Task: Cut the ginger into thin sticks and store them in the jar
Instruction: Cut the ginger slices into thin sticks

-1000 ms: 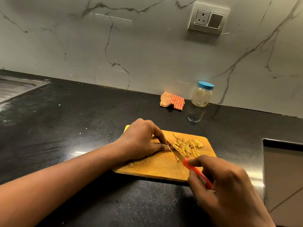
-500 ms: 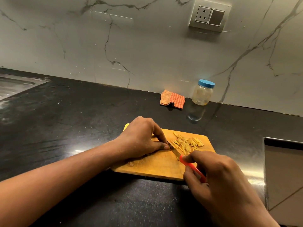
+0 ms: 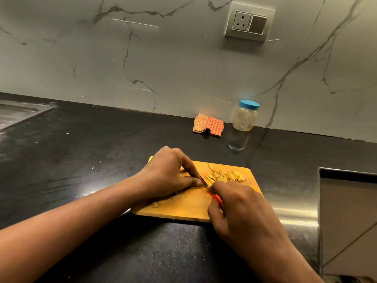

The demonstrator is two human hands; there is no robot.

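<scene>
A wooden cutting board (image 3: 183,209) lies on the black counter. Thin yellow ginger sticks (image 3: 226,176) are heaped on its far right part. My left hand (image 3: 169,176) is curled over the board's left half, its fingertips pressed down on a piece of ginger that the fingers hide. My right hand (image 3: 236,209) grips a small knife by its red handle (image 3: 216,198). The blade (image 3: 204,180) sits right against my left fingertips. A clear jar with a blue lid (image 3: 245,116) stands closed at the back by the wall.
A folded orange checked cloth (image 3: 209,125) lies left of the jar. A steel sink (image 3: 16,113) is at the far left. The counter ends at a steel-edged drop (image 3: 322,201) on the right. A wall socket (image 3: 250,22) sits above.
My right hand has moved forward and left along the board with the knife, so the blade now lies closer to my left fingertips. My left hand has stayed on the ginger.
</scene>
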